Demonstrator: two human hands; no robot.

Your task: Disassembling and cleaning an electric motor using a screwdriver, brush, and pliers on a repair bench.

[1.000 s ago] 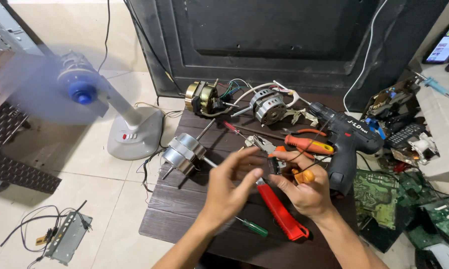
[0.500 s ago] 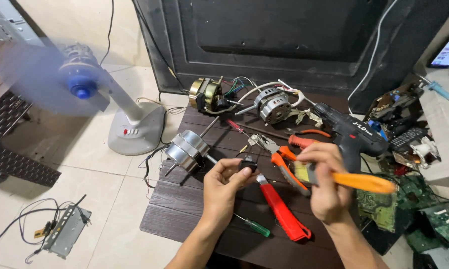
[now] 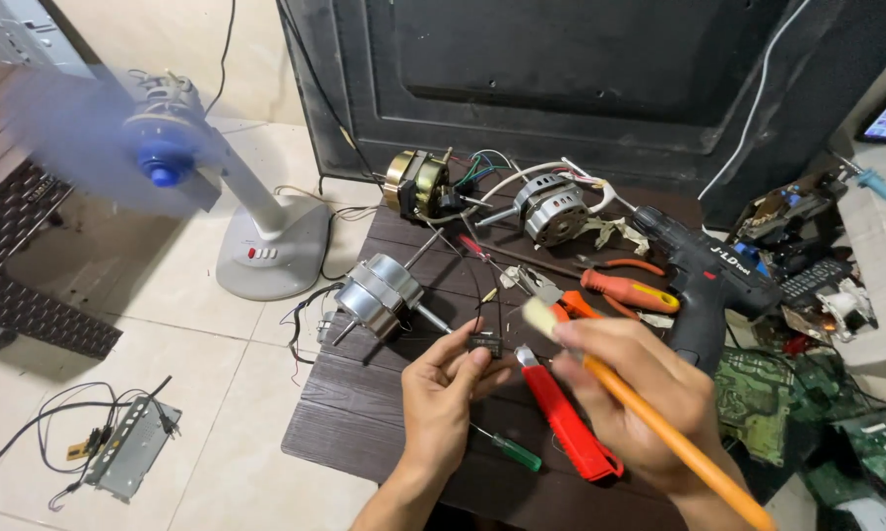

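Note:
My left hand (image 3: 445, 393) pinches a small black part (image 3: 484, 343) with thin wires rising from it, over the dark wooden table (image 3: 354, 413). My right hand (image 3: 632, 393) grips a brush with a long orange handle (image 3: 679, 442); its pale bristle tip (image 3: 539, 318) sits just right of the black part. Beneath both hands lie a red utility knife (image 3: 571, 428) and a green-handled screwdriver (image 3: 512, 450). A silver fan motor (image 3: 376, 295) rests left of the hands.
On the table's far side are a brass-coloured motor (image 3: 415, 182), another silver motor (image 3: 549, 208), orange pliers (image 3: 628, 291) and a black cordless drill (image 3: 708, 280). A running blue-bladed fan (image 3: 168, 157) stands on the tiled floor at left. Circuit boards (image 3: 758, 398) pile up at right.
My right hand has swung the orange-handled brush round, so its bristle end now points at the black part in my left hand. The left hand has stayed almost still.

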